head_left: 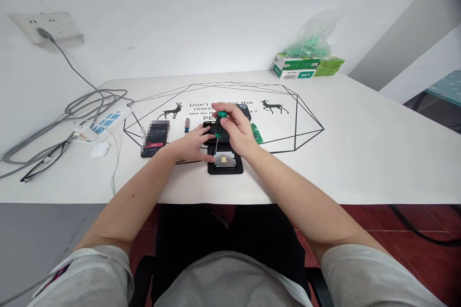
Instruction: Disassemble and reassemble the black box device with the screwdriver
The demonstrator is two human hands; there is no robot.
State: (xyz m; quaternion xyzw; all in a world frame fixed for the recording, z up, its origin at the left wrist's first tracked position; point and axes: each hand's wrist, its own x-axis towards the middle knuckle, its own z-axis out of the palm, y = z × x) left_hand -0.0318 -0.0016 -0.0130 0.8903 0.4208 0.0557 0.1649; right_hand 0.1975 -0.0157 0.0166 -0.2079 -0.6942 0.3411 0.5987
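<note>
My right hand is closed around the green and black handle of a screwdriver. Its thin shaft points down at the upper left corner of a silver metal plate with a small yellowish square on it. That plate sits in a black square housing. Stretched out, my left hand rests on the left side of the housing, its thumb by the plate's edge and its fingers on a black casing just behind. Partly hidden by my right hand are a green circuit board and another dark part.
A second screwdriver and a phone lie to the left. Further left are a power strip, coiled cable, glasses and a white earbud case. Green and white boxes stand at the back right under a plastic bag.
</note>
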